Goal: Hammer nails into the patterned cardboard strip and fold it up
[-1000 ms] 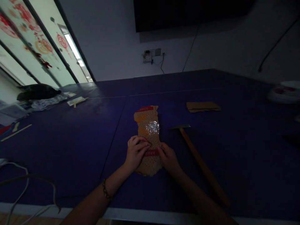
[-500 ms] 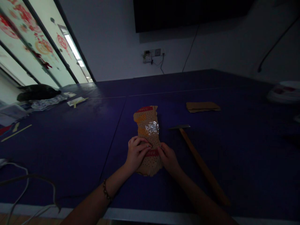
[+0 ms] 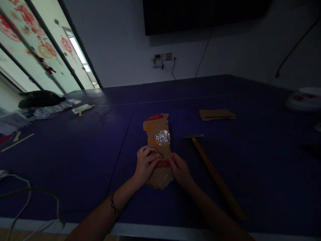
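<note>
A torn piece of brown cardboard (image 3: pixel 158 134) with dark dots, red bands, orange print and shiny clear tape lies lengthwise on the blue-purple table. My left hand (image 3: pixel 146 164) rests over its lower left part, fingers bent and closed on the cardboard. On the opposite edge, my right hand (image 3: pixel 181 170) pinches the cardboard between thumb and fingers. The tips of some right fingers are hidden. To the right lies a hammer (image 3: pixel 217 175) with a long wooden handle and a narrow metal head, touched by neither hand.
Folded brown cardboard (image 3: pixel 217 114) lies farther back on the right. White cables (image 3: pixel 29 194) cross the near left corner of the table (image 3: pixel 85 160). Yellow strips (image 3: pixel 18 142) and a dark bundle (image 3: pixel 41 99) are at the left, a whitish bowl-like container (image 3: pixel 304 99) at the far right.
</note>
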The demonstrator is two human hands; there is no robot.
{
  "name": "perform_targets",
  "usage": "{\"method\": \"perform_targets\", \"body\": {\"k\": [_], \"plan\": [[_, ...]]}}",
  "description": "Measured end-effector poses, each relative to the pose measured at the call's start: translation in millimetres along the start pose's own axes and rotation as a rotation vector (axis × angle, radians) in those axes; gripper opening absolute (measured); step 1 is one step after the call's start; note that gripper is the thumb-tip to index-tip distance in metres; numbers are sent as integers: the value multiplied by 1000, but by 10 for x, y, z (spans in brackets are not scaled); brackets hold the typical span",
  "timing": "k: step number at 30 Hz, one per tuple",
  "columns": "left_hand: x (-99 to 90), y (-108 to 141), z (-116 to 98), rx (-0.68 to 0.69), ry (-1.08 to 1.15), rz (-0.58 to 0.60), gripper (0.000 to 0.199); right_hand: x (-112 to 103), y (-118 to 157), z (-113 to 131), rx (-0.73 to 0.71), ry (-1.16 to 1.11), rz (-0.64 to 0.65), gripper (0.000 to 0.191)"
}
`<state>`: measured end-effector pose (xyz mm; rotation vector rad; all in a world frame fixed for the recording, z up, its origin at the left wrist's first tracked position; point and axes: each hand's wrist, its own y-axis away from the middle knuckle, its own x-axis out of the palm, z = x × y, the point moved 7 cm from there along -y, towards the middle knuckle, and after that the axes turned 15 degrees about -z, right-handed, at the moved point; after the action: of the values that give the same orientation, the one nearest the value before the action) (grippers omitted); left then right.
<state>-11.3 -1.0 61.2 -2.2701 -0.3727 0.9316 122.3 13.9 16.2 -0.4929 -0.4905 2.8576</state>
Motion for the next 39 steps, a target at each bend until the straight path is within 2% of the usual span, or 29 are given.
{"method": "perform_targets", "body": {"k": [27,39], "plan": [[16,5,-13,28,-31,11,13,8,-2,3,8,-15,26,15],[8,-10,16,-4,44,2,13,6,-8,9,7,-13,21,16]]}}
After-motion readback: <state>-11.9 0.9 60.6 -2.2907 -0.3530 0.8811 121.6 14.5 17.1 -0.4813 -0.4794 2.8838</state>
